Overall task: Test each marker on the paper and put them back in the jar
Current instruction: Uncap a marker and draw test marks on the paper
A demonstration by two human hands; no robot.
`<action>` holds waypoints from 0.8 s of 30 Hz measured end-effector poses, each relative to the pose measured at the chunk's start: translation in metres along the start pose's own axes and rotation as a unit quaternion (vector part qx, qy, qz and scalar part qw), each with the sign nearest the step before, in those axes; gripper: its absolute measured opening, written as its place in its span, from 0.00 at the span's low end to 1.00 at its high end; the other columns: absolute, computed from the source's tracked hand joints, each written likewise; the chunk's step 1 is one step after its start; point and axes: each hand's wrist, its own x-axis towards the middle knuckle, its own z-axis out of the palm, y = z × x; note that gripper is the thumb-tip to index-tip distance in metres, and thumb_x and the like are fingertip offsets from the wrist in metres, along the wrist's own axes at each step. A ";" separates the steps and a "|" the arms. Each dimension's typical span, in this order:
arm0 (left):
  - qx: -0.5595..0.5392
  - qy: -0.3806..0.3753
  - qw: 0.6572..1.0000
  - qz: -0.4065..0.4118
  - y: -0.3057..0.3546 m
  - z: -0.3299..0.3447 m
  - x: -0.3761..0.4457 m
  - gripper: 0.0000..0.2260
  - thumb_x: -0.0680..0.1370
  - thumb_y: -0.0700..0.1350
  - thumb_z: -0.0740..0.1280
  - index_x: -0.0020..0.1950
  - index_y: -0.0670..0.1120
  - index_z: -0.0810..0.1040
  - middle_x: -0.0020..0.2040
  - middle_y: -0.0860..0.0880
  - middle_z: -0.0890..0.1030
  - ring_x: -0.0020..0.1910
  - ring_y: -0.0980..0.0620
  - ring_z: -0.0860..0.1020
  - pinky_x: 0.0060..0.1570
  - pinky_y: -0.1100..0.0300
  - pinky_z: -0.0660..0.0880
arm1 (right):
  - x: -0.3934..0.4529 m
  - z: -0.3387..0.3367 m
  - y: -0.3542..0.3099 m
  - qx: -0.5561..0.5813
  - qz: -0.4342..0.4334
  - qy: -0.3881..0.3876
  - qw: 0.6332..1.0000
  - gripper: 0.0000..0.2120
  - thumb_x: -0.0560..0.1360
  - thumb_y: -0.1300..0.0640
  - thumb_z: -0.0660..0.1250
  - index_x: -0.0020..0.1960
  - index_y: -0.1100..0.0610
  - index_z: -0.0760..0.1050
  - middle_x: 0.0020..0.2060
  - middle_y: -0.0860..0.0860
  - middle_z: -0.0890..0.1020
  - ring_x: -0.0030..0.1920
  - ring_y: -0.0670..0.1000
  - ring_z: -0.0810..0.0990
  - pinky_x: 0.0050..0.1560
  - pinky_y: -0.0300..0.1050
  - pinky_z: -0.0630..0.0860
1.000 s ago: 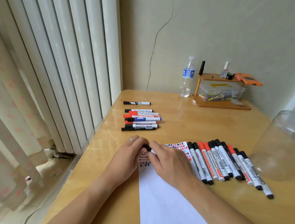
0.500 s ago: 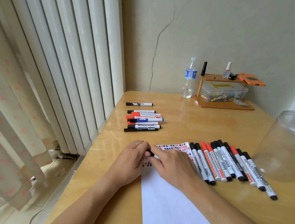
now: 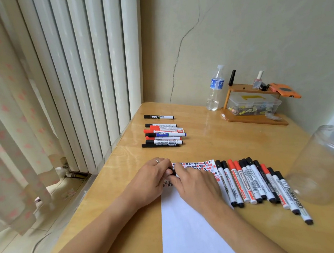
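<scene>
Head view: at the centre of the frame both hands meet over the top edge of the paper (image 3: 190, 230), a white sheet on the wooden bench (image 3: 213, 142). The left hand (image 3: 152, 181) and right hand (image 3: 194, 184) each have their fingers curled round one small black marker (image 3: 173, 171), mostly hidden between them. The paper's top strip carries red and black test marks. Right of centre, a row of markers (image 3: 256, 183) lies side by side, partly overlapping the paper's edge. A second group of markers (image 3: 163, 134) lies above centre. At the right edge stands the clear jar (image 3: 325, 165).
</scene>
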 end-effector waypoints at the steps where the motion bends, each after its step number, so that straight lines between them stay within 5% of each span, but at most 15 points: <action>1: 0.003 0.003 1.000 -0.004 0.000 0.000 0.000 0.18 0.85 0.53 0.51 0.46 0.44 0.72 0.41 0.49 0.75 0.42 0.51 0.72 0.43 0.55 0.71 | 0.000 0.000 0.000 0.001 -0.002 0.015 1.000 0.16 0.80 0.40 0.59 0.47 0.52 0.76 0.31 0.49 0.75 0.29 0.53 0.78 0.27 0.43 0.62; 5: -0.004 0.012 1.000 -0.019 -0.002 0.002 0.000 0.20 0.85 0.57 0.50 0.45 0.44 0.70 0.39 0.51 0.73 0.40 0.53 0.70 0.40 0.59 0.68 | 0.000 0.002 -0.005 0.000 -0.018 0.055 0.998 0.13 0.82 0.45 0.61 0.48 0.53 0.75 0.37 0.50 0.73 0.34 0.52 0.76 0.30 0.46 0.69; 13: -0.013 0.003 1.000 0.012 0.000 0.000 0.000 0.14 0.80 0.48 0.50 0.46 0.42 0.72 0.40 0.50 0.73 0.41 0.52 0.71 0.40 0.60 0.68 | 0.000 -0.003 -0.009 -0.016 0.011 -0.032 0.999 0.18 0.84 0.42 0.52 0.46 0.51 0.74 0.25 0.47 0.76 0.22 0.53 0.76 0.25 0.41 0.56; 19: -0.009 -0.006 1.000 0.011 -0.005 0.002 0.000 0.16 0.84 0.51 0.52 0.48 0.42 0.72 0.43 0.48 0.76 0.44 0.50 0.74 0.43 0.54 0.73 | 0.001 -0.003 0.000 0.004 0.018 -0.074 0.997 0.23 0.81 0.36 0.53 0.43 0.51 0.75 0.20 0.51 0.73 0.20 0.57 0.75 0.23 0.42 0.58; 24: 0.017 0.041 0.999 -0.018 -0.006 0.002 0.002 0.14 0.86 0.52 0.54 0.50 0.45 0.74 0.45 0.52 0.76 0.43 0.53 0.73 0.43 0.56 0.72 | 0.002 -0.009 0.001 0.032 0.098 -0.131 0.986 0.23 0.82 0.32 0.54 0.56 0.53 0.67 0.36 0.53 0.80 0.37 0.60 0.81 0.33 0.49 0.64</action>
